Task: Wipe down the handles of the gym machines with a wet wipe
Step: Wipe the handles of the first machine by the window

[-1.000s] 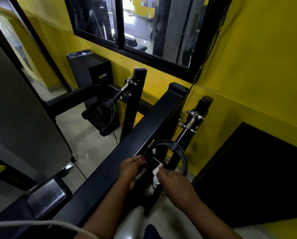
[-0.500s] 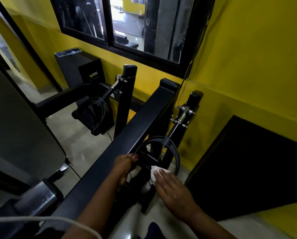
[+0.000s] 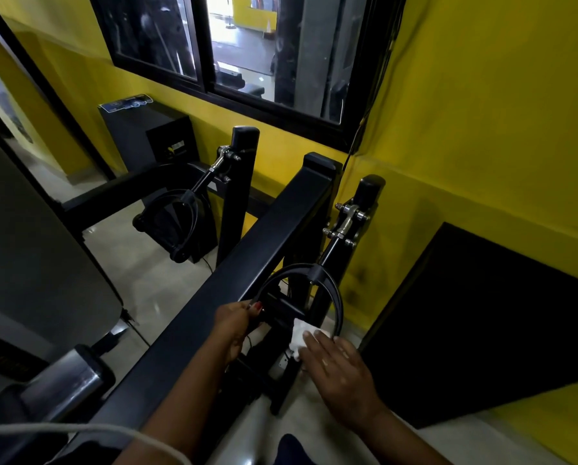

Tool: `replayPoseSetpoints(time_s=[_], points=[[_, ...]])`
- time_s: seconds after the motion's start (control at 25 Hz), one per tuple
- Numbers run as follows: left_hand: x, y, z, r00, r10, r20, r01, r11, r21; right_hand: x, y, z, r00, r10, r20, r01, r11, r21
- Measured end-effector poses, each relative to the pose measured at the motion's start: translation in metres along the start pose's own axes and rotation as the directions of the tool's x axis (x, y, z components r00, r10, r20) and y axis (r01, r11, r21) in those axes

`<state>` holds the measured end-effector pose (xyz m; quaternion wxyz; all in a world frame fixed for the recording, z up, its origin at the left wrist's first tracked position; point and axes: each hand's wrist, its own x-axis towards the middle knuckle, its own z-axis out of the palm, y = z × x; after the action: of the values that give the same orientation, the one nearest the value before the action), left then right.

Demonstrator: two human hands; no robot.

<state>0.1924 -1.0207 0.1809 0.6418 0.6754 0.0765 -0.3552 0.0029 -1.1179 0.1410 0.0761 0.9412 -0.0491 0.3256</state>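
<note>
Low beside the yellow wall (image 3: 482, 135), at the near handle (image 3: 281, 312) of the cable machine, the wiping has moved along the grip. A second ago the right hand (image 3: 339, 370) had the wet wipe (image 3: 297, 334) pinched close to the left hand (image 3: 234, 325), about the middle of the black bar. Half a second ago its fingers had started to flatten. Now they lie straight over the wipe and press it against the right end of the bar, just inside the point where the strap loop (image 3: 337, 298) curves down to meet it. The right hand is therefore released and flat, pushing rather than clasping. The left hand has not shifted: its fingers curl round the left end of the loop and steady the handle against the push.

I judge that the stroke has covered the bar from the middle to its right end. The stretch nearest the left hand probably still needs a pass, as does the strap itself.

The wipe sits between the two hands, under the right fingertips, with a crumpled white corner showing on the side toward the left hand. A bare length of bar separates it from the left hand's knuckles. The left forearm reaches in alongside the sloping black beam (image 3: 247, 263). The far handle (image 3: 177, 223) hangs from its own post beyond the beam, well apart from both hands, with nothing touching it.
</note>
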Motion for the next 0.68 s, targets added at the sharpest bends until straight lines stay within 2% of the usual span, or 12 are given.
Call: replayPoseSetpoints(time_s=[0.08, 0.16, 0.24, 0.36, 0.48, 0.56, 0.68], points=[[-0.004, 0.0, 0.0, 1.0, -0.026, 0.01, 0.026, 0.999, -0.022, 0.007, -0.001, 0.004, 0.992, 0.111, 0.067, -0.114, 0.992, 0.048], [-0.01, 0.002, 0.0, 0.998, -0.045, 0.054, 0.05, 0.994, -0.093, 0.027, -0.008, 0.013, 0.946, 0.28, 0.164, -0.29, 0.956, 0.042], [-0.017, 0.004, 0.0, 0.994, -0.038, 0.103, 0.052, 0.99, -0.133, 0.035, -0.012, 0.019, 0.912, 0.338, 0.232, -0.36, 0.931, 0.061], [-0.018, -0.003, 0.003, 0.998, -0.047, 0.047, 0.051, 0.995, -0.088, 0.013, -0.004, 0.017, 0.938, 0.265, 0.226, -0.299, 0.945, 0.134], [-0.015, -0.009, 0.005, 0.995, -0.097, -0.004, 0.094, 0.974, -0.208, -0.011, -0.001, 0.007, 0.975, 0.174, 0.139, -0.191, 0.975, 0.115], [-0.016, -0.011, 0.005, 0.988, -0.154, 0.031, 0.157, 0.948, -0.277, -0.009, -0.005, 0.008, 0.975, 0.188, 0.115, -0.199, 0.975, 0.098], [-0.014, -0.012, 0.005, 0.977, -0.206, 0.05, 0.212, 0.94, -0.266, 0.024, -0.016, 0.021, 0.945, 0.256, 0.205, -0.287, 0.948, 0.14]])
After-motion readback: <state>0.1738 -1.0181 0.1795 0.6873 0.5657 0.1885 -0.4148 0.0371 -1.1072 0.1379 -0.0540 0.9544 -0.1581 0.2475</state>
